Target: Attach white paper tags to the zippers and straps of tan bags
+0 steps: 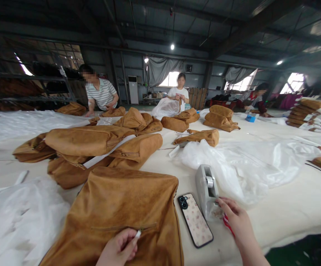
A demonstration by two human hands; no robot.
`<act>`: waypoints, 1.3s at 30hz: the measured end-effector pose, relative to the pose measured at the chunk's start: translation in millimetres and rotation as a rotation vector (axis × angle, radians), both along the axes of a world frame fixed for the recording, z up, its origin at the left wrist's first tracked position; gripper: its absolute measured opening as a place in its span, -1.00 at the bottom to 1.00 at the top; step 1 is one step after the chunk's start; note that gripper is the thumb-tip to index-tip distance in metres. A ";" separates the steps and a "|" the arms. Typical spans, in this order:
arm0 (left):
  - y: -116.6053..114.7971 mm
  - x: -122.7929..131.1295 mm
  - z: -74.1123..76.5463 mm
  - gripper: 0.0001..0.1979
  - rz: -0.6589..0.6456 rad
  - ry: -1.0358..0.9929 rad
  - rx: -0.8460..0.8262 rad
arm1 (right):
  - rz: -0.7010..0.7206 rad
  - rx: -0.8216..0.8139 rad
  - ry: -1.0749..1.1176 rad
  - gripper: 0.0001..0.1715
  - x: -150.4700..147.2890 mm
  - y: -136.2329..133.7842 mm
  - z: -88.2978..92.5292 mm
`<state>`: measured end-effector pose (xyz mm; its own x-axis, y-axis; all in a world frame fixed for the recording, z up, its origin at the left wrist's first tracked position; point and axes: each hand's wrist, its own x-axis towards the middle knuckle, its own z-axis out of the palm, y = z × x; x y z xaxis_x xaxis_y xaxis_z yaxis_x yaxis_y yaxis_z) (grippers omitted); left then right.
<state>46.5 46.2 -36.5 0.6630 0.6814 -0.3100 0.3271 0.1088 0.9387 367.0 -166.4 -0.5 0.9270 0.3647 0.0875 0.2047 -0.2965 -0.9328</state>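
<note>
No brand, label or writing could be read on anything in view. At the bottom centre of the frame the left hand lay curled on the tan suede bag, fingers closed around a small white piece pinched just beside the bag's zip line. That bag filled the lower middle of the frame, lying flat on the cream table. At the lower right the right hand reached forward with its fingers loosely bent, the fingertips touching the front end of the grey tape dispenser; something red showed under the palm, but whether the hand gripped it could not be told. A phone in a floral case lay face down between the bag and the dispenser. More tan bags lay heaped in the middle left, with clear plastic sheeting to the right.
</note>
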 end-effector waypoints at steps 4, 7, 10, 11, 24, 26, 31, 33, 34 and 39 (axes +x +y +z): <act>-3.0 1.5 1.9 -0.46 0.021 0.002 0.005 | -0.045 0.107 0.004 -0.58 -1.4 2.7 -5.9; -2.7 0.8 2.4 -0.48 0.012 -0.012 -0.003 | -0.086 0.132 -0.035 -0.58 -9.1 0.7 -8.4; -2.0 -0.2 3.0 -0.49 0.003 -0.006 0.005 | -0.135 0.086 -0.111 -0.58 -23.7 -2.5 -5.1; -1.8 -0.4 3.0 -0.49 0.001 0.002 0.009 | -0.149 0.071 -0.128 -0.58 -29.0 -3.6 -3.2; -0.5 -1.1 7.2 -0.54 -0.047 0.022 -0.025 | -0.064 0.075 0.261 -0.44 -35.6 -22.1 -28.6; -3.2 -0.9 13.4 -0.62 -0.053 0.045 0.029 | -0.060 0.098 0.299 -0.42 -29.6 -24.6 -32.3; -13.6 -3.1 23.0 -0.83 -0.028 0.141 0.288 | -0.023 -0.173 0.321 -0.48 -26.7 -41.6 -35.3; -16.7 -5.4 22.5 -0.84 -0.021 0.176 0.407 | 0.048 -0.160 0.338 -0.46 -41.8 -40.6 -28.4; -17.9 -6.6 21.6 -0.83 -0.017 0.192 0.470 | 0.104 -0.118 0.336 -0.46 -54.1 -35.5 -22.4; -23.6 -10.5 12.0 -0.78 0.044 0.241 0.772 | 0.606 0.125 0.411 -0.57 -137.7 35.7 11.7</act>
<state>36.0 22.6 -24.4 0.6056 0.7855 0.1272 0.5406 -0.5235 0.6586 229.3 -130.6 11.2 0.5334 0.8327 -0.1488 -0.0744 -0.1291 -0.9888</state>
